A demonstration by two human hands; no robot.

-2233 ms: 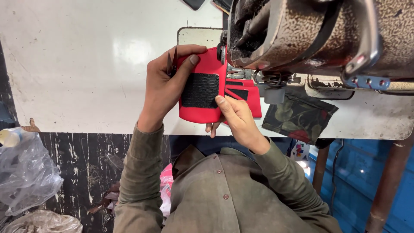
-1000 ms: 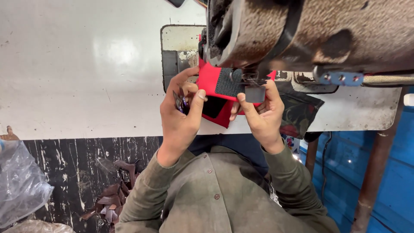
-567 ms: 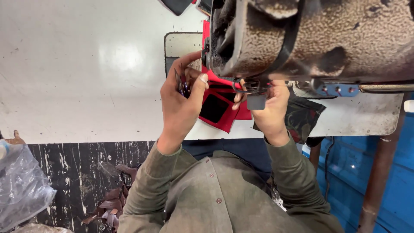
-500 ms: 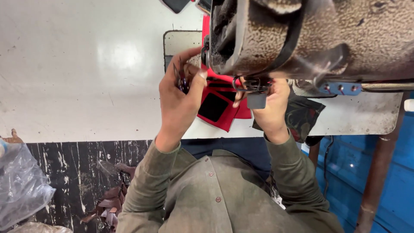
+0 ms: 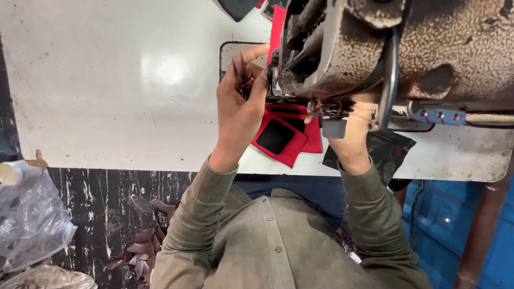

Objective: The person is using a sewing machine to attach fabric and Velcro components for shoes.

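At frame centre, the left hand point(image 5: 241, 104) pinches small dark snips point(image 5: 239, 75) just left of the sewing machine point(image 5: 385, 48). The red piece point(image 5: 281, 136) lies on the white worktop point(image 5: 107, 80), directly below-right. The right hand point(image 5: 348, 136), mostly hidden, presses it; its grip is unclear.

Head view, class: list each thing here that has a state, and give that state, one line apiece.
Left hand: raised at the machine's needle end, fingers pinching small dark snips.
Right hand: under the machine head, largely hidden; grip unclear.
Red piece: flat on the table, under the machine.
Sewing machine: worn, speckled.
Plastic bag: crumpled.
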